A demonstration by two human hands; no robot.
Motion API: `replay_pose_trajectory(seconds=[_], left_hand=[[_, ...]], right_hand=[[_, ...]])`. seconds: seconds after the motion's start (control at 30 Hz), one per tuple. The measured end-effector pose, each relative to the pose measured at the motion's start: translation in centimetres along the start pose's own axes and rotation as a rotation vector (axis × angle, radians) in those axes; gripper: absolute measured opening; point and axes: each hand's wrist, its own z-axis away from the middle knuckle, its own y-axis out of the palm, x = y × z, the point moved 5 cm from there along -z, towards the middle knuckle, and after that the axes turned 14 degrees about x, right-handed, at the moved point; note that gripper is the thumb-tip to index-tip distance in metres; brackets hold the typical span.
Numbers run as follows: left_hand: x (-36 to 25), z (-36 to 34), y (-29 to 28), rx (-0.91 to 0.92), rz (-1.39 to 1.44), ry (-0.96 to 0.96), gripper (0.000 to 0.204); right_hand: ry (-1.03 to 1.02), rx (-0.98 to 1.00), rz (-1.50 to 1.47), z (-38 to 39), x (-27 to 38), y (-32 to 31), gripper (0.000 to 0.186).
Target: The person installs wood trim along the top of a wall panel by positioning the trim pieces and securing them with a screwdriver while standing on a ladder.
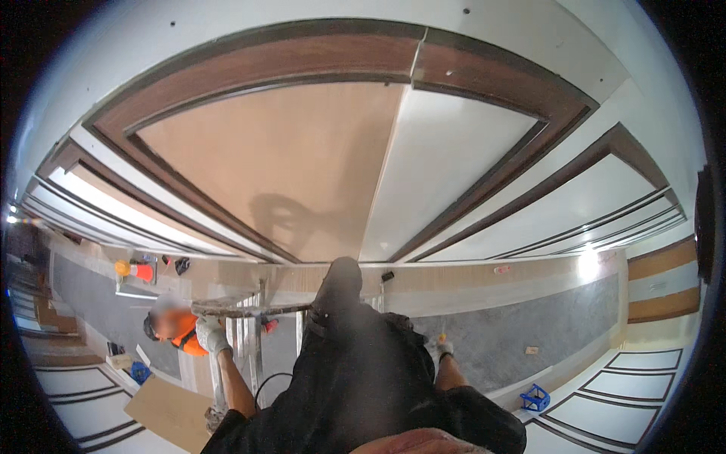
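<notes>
My left hand, in a pale work glove, is closed round the left end of the stepladder's top. The metal ladder reaches down below it. My right hand, also gloved, hangs low beside my dark clothing. Its fingers seem closed on a small thing with a yellow-orange end, whose kind I cannot make out. Before me rises a wall panel with a tan left part, a white right part and a dark brown frame. A shadow falls on the tan part.
A person in an orange vest stands below, beside the ladder. An orange cone is on the floor at the left. A blue stool stands at lower right, and a tan board lies at lower left. Framed panels continue along the wall.
</notes>
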Motion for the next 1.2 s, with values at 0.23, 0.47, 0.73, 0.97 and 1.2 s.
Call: replay_pose_trajectory(seconds=[0.23,0.47,0.73,0.97,1.2], left_hand=[[0.9,0.3,1.2,-0.056,0.062,-0.038,0.035],[-1.6,0.1,2.5,0.008,0.063,-0.062,0.033],[-5.1,1.9,-1.2,-0.020,0.047,-0.037,0.036],[-3.0,0.9,-0.6,-0.060,-0.110,0.059,0.041],[-3.5,1.8,-1.3,0.049,0.010,-0.226,0.057]], right_hand=[[-0.094,0.257,-0.065,2.9,5.0,2.9,0.053],[-0.363,0.152,-0.079,-1.6,6.1,1.9,0.045],[-0.436,0.394,-0.096,1.4,18.8,2.5,0.044],[-0.552,0.608,0.017,1.5,17.1,5.3,0.055],[-0.487,0.456,0.255,-8.9,10.4,7.2,0.061]])
